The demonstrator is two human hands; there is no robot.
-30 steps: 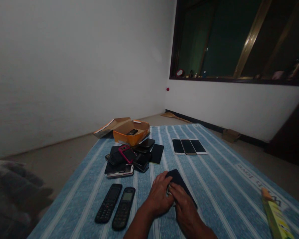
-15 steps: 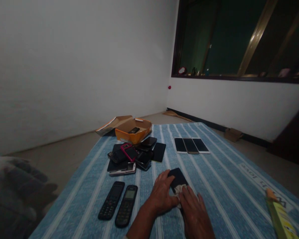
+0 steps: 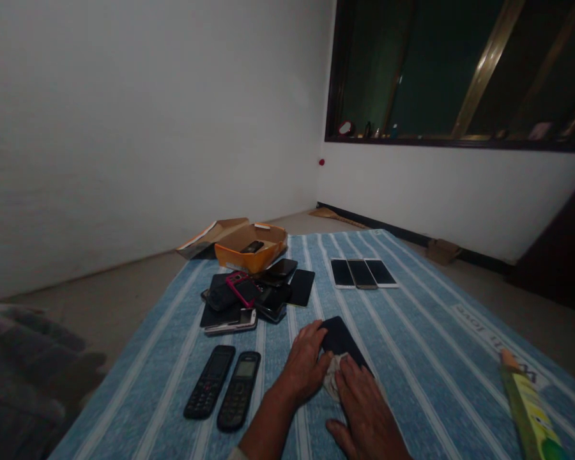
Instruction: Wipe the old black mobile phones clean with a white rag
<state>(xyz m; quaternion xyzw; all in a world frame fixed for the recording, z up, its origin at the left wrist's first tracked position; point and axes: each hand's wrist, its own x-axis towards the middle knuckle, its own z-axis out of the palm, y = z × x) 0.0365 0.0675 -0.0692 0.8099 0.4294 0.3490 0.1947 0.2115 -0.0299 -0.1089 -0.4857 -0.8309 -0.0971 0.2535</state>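
A dark smartphone [image 3: 344,335] lies on the striped cloth in front of me. My left hand [image 3: 304,364] grips it along its left edge, thumb near the lower part. My right hand [image 3: 364,399] presses a crumpled pale wiping cloth [image 3: 333,378] on the lower part of the phone, fingers over the cloth and thumb out to the side. The phone's lower end is hidden beneath this hand and the cloth. Left of my hands, two black keypad phones [image 3: 209,382] [image 3: 239,391] lie side by side.
Beyond my hands lies a pile of phones [image 3: 242,291], with an open orange box [image 3: 249,259] behind it holding a small phone. Three smartphones [image 3: 363,273] lie in a row to the right. A yellow-green package [image 3: 529,409] is at the right edge of the striped cloth [image 3: 426,358].
My right hand has slid slightly down and left with the wiping cloth, its thumb now spread apart. More of the phone's screen shows. My left hand stays at the phone. The view has shifted slightly.
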